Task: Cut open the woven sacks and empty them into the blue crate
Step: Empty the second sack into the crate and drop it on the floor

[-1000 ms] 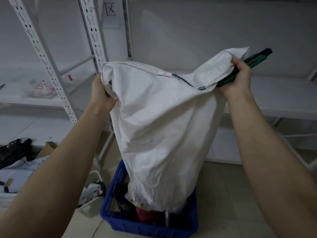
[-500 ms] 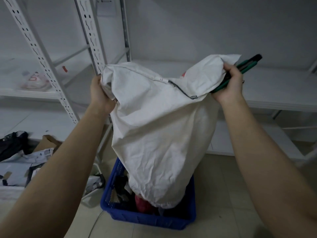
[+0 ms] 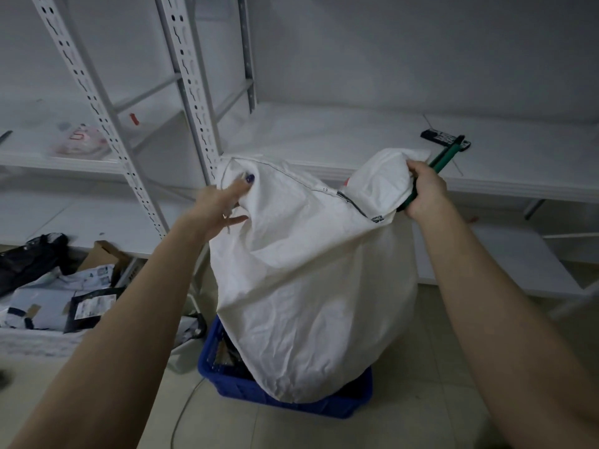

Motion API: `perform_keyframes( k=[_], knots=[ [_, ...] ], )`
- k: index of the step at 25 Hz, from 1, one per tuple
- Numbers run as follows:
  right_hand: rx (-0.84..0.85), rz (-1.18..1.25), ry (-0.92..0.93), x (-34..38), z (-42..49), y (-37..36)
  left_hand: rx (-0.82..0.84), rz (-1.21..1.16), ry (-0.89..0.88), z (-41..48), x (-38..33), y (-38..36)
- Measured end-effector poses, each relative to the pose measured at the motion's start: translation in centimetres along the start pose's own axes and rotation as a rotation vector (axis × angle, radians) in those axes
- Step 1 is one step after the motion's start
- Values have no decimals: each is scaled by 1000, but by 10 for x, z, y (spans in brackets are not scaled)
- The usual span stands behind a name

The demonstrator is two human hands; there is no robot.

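1. We're in the emptying step. The white woven sack (image 3: 311, 286) is upside down, its lower end sunk into the blue plastic crate (image 3: 353, 405) on the tiled floor, its stitched closed end up at chest height.
2. The sack bulges round and full in the middle, so by my reading most of the load has not dropped yet. Dark items show in the crate at the sack's left edge.
3. The right hand (image 3: 424, 192) is a tight fist. It has the sack's right top corner bunched in it, and the green-and-black utility cutter (image 3: 450, 150) is clamped in the same grasp, its end poking up and away.
4. The left hand (image 3: 223, 205) is at the left top corner with the fingers loosely spread. The thumb lies on the cloth and a finger points across it.
5. Motion blur smears that hand, so I cannot tell whether it pinches a fold or merely rests there.
6. The next move, as I judge it, is a firm left grip, then both corners hauled high and shaken so the contents slide out of the mouth below.
7. The risk is that blade sitting close to the cloth and knuckles during any shake.
8. White slotted metal shelving (image 3: 181, 76) stands behind, and parcels (image 3: 55, 299) lie on the floor at left.
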State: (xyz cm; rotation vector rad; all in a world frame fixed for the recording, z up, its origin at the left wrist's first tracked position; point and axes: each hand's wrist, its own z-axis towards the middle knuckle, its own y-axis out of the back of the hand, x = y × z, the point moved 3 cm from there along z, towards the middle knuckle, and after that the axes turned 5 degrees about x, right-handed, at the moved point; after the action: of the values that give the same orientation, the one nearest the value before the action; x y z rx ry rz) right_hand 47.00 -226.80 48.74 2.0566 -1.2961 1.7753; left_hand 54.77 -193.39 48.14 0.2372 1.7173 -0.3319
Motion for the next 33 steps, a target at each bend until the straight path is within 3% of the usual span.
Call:
perform_keyframes(
  k=[4,10,12,14,18,20,23,25,27,29,31,33],
  knots=[
    [10,-74,-12,-1,-2,3,-218,-100,-124,2,-9,-3],
    [213,-11,78,41,-12,-30,-58,-203,-299,11,-66,-19],
    [254,13,83,44,-18,-41,81,-163,-287,10,-73,-33],
    [273,24,91,43,-24,-49,296,20,-271,4,-69,-55],
    [402,-3,68,36,-42,-75,411,980,-253,21,-3,-103],
    [492,-10,55,31,-55,-90,356,1094,-227,40,33,-121],
    [603,-19,27,25,-65,-96,89,1150,-134,64,53,-122],
    [623,84,24,30,-61,-82,-70,1191,49,77,58,-106],
    [641,164,18,33,-59,-61,-97,1100,121,85,66,-96],
    [668,127,5,23,-63,-45,-23,1049,-66,89,75,-108],
    [657,27,-3,8,-62,-38,-33,958,-144,86,86,-128],
    [619,-2,-39,-1,-56,-26,-49,781,-24,82,98,-135]
  ],
)
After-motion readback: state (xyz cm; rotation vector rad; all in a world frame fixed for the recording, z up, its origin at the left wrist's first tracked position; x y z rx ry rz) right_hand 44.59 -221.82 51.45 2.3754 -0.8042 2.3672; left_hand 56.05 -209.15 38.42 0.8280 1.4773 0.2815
